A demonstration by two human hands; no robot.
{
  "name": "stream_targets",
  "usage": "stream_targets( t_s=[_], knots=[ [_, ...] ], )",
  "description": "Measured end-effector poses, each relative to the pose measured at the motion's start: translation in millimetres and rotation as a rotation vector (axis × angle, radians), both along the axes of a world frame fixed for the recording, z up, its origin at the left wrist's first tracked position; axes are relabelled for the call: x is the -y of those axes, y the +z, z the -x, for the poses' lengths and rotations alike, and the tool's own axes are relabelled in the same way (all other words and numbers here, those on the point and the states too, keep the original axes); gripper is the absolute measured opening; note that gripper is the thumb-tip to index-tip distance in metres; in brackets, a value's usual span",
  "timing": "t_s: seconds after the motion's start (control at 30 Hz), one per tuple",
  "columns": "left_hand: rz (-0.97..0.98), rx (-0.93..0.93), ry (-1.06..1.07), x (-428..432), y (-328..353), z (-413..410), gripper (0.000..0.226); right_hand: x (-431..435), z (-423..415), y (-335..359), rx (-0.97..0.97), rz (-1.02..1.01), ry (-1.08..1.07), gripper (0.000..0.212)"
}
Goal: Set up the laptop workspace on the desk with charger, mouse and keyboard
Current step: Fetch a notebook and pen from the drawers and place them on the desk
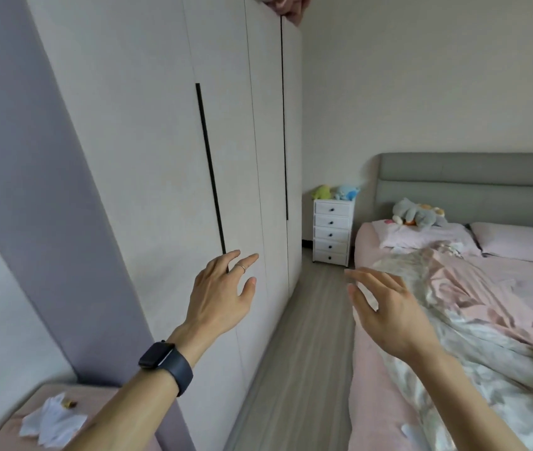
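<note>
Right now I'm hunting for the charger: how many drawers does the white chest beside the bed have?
5 drawers, stacked in one column down the white chest between the wardrobe and the bed, each with a dark knob; none seems hidden.

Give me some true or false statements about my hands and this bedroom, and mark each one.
The left hand holds a charger. False: it holds nothing, fingers spread near the wardrobe handle.
A dark watch is on the left wrist. True.
The right hand is open and empty. True.
A lamp stands on the white drawer chest. False: a green plush toy and a blue plush toy sit there.
A grey plush toy lies on the pink pillow. True.
</note>
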State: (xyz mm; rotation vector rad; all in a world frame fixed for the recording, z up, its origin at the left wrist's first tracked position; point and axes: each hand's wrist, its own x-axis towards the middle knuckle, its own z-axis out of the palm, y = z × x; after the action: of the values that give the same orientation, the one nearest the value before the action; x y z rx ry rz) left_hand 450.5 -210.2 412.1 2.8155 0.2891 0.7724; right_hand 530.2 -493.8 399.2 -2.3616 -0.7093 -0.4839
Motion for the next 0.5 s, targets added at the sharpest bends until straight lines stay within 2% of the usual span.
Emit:
stream_targets(
  t_s=[0.13, 0.33, 0.5],
  knots=[
    [0.039, -0.043, 0.001, -14, -8, -81, 0.047, -2, -84, -8, -0.039, 0.017, -0.033, 0.036],
    [0.065, -0.112, -0.075, -23, -43, -208, 0.045, -3, -197, -44, -0.123, 0.048, -0.107, 0.043],
    [0.090, -0.168, -0.156, -43, -74, -344, 0.042, -25, -306, -61, -0.170, 0.062, -0.155, 0.036]
  ],
)
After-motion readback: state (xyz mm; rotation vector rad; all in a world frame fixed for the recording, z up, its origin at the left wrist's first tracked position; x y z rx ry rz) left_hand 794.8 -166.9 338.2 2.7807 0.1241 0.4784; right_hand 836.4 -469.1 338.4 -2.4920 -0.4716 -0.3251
